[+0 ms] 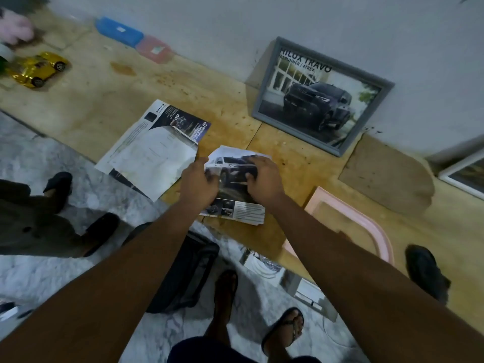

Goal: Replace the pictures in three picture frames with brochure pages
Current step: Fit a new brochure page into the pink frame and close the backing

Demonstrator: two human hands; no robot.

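**Head view.** A brochure page (234,183) with a car photograph is held between both hands, low over the front edge of the wooden board (235,106). The left hand (200,183) pinches the page's left edge, fingers curled round it. The right hand (263,180) grips the upper right part, fingers bent down over the print; its thumb is hidden. The sheet bows up between the two grips, and its lower text strip shows under the wrists.

Just left of the page, an open brochure (152,150) lies flat, its near corner overhanging the board. Behind the hands, well apart, a grey frame (322,95) showing a dark truck picture leans tilted against the wall (340,22). Beside the right forearm a pink frame (361,218) lies flat, with a brown backing board (387,176) behind it. A white frame (463,174) is cut off at the right border. A gold toy car (39,69) sits far left
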